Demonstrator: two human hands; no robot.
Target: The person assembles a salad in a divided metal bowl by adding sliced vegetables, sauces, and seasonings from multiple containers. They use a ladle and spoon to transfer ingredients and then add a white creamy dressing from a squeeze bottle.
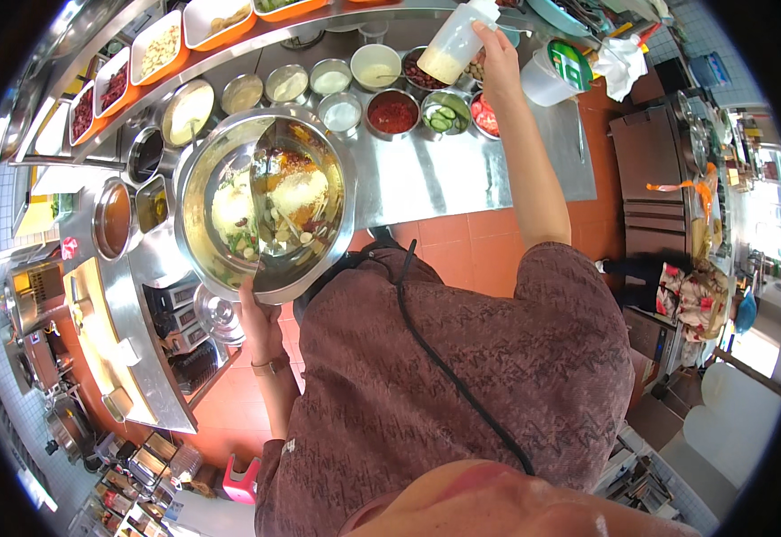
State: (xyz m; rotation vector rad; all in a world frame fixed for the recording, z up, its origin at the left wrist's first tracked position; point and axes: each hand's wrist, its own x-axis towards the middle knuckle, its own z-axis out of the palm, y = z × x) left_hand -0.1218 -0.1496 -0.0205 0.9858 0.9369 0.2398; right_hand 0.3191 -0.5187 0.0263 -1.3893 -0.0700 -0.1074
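- Grips the wide steel bowl point(340, 237), at ten o'clock from centre, near its six o'clock rim with the left hand point(261, 315), seemingly to steady it close to the body; cannot tell of any support underneath.
- Carries pale, orange and green-flecked food heaps point(297, 192) inside, probably contained by deep walls.
- Holds a squeeze bottle point(449, 46) at one o'clock in the right hand point(500, 64), with fingers curled near the raised nozzle end, likely to prevent dripping.
- Has red paste-like food point(391, 114) and sliced cucumber point(444, 120) between twelve and one o'clock on the steel counter point(417, 174), presumably grouped for easy reach.
- Has orange trays point(172, 70) between ten and eleven o'clock, perhaps raised to save counter space.
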